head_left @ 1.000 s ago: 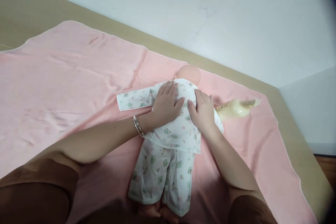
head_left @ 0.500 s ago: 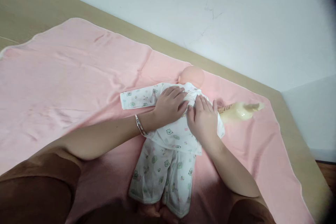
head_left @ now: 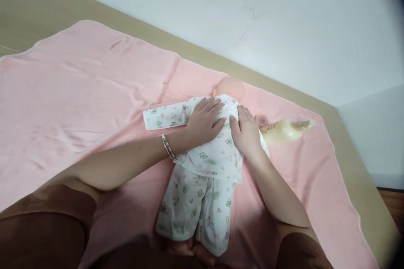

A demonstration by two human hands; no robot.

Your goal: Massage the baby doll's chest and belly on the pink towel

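Observation:
A baby doll (head_left: 229, 87) lies on a pink blanket (head_left: 78, 84), dressed in a white printed top (head_left: 217, 155) and matching trousers (head_left: 195, 206). My left hand (head_left: 202, 119) rests flat on the left side of the doll's chest, fingers stretched toward the neck, a silver bangle (head_left: 168, 147) on the wrist. Beside it, my right hand (head_left: 248, 132) lies flat on the right side of the chest, fingers together. The top's left sleeve (head_left: 162, 117) lies spread out flat. The doll's bare right arm (head_left: 285, 129) sticks out to the right.
The blanket covers a tan surface (head_left: 38, 12) that runs along a white wall (head_left: 284, 29). My knees in brown cloth (head_left: 44, 227) frame the doll's feet at the bottom. A strip of wooden floor (head_left: 391, 201) shows at the right edge.
Both hands have slid slightly over the doll's chest, and the bunched fabric at the collar now lies smoother. The view has shifted a little.

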